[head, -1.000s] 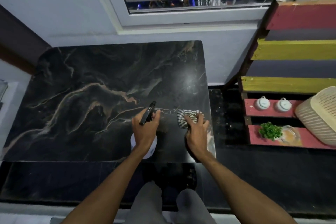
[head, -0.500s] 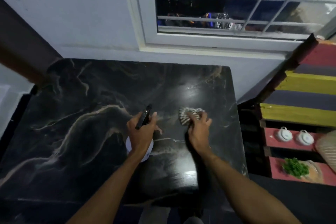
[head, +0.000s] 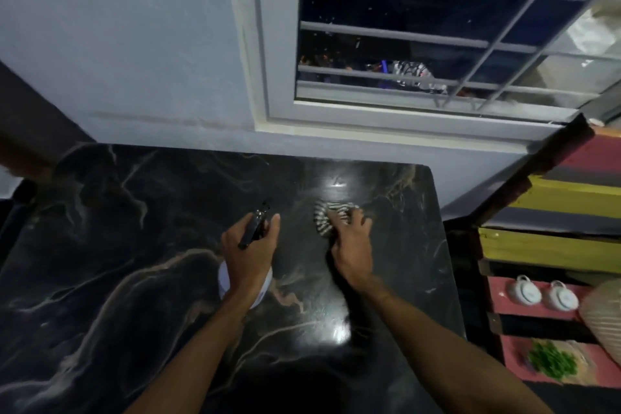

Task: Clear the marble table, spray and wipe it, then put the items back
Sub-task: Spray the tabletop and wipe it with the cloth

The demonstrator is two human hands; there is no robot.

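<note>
the striped cloth (head: 324, 218) lies bunched on the black, tan-veined tabletop (head: 134, 245), under the right grip (head: 351, 247), whose fingers curl over it and press it down. just left of it, the left grip (head: 250, 252) is wrapped round a spray bottle (head: 255, 228), black nozzle on top, white body below the palm. right of the cloth the tabletop's edge is near; past it a pink shelf (head: 500, 287) holds two white cups (head: 524, 292). open marble spreads wide left of the left grip.

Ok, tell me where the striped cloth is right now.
Head view: the striped cloth lies on the marble table toward its far right, under the right hand, just right of the spray bottle in the left hand.
</note>
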